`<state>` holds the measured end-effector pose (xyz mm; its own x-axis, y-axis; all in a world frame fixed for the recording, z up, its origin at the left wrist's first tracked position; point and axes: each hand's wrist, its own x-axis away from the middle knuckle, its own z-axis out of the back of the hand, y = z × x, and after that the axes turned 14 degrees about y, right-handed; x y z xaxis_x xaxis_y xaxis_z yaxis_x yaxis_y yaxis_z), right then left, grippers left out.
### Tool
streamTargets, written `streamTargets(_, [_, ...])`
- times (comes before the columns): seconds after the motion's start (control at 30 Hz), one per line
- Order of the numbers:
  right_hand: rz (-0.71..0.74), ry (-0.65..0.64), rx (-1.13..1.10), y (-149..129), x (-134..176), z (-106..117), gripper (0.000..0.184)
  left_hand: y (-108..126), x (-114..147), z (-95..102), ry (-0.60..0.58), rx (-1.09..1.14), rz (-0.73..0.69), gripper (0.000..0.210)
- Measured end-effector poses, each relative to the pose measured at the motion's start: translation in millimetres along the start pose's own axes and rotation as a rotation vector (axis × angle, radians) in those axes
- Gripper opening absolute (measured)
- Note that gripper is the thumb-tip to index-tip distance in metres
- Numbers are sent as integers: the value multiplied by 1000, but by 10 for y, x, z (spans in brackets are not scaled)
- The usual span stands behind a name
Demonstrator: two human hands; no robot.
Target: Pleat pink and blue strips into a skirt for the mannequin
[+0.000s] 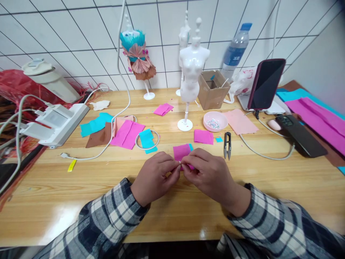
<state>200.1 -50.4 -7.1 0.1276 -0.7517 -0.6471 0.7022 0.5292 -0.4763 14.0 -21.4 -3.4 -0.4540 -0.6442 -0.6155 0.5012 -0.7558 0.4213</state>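
My left hand [157,176] and my right hand [208,174] meet fingertip to fingertip low over the table. Both are closed in a pinch. A tiny pale speck shows where the fingertips meet, too small to name. Just behind the fingers lies a folded magenta paper piece [181,151] with a blue edge, its near part hidden by my hands. Another magenta piece [203,136] and a small blue scrap [219,139] lie beyond my right hand, beside black thread snips [228,145]. A pink bowl of small beads [215,121] sits farther back.
White mannequins [193,64] stand at the back, one dressed in coloured paper [139,57]. Left are paper sheets [128,133], a cable [94,157] and a power strip [63,122]. Right are a cardboard box [213,91], a propped phone [266,84] and a dark phone [302,135].
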Motion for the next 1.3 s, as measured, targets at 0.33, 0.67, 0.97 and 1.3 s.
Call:
streamTargets(0.33, [-402,-1,-331,0,-78,-57,10,24,-25,26,-17,105,142,19])
streamTargets(0.67, [-347,53,-320,-61,15,-78,7,36,-46,27,2,118,203,19])
streamTargets(0.97, [-178,91,-304,4,12,-27,13,12,-61,64,9,240,298,22])
streamTargets(1.3, [-98,66,-227,31,6,-18,14,10,-35,31,19,158,226,19])
